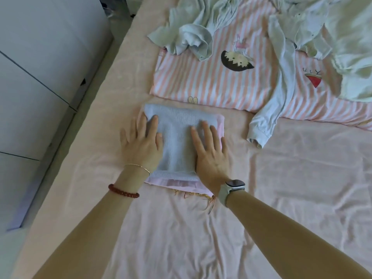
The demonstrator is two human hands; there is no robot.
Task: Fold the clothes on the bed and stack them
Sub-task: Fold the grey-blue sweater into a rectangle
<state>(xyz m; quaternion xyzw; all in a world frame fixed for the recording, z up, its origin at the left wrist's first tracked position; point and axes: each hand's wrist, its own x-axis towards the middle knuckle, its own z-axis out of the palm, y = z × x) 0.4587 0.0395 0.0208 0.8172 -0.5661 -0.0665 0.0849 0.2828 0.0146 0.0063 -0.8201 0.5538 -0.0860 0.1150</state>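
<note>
**Q:** While the pink bed was a mess, with a striped quilt and loose pale clothes on the far side, where was the stack?

**A:** Near left. Folded blue knit sat on a pink piece. Left hand and right hand were spread flat, pressing it. Looked soft, light, floppy, so I'd lift it from underneath at both side edges.
</note>
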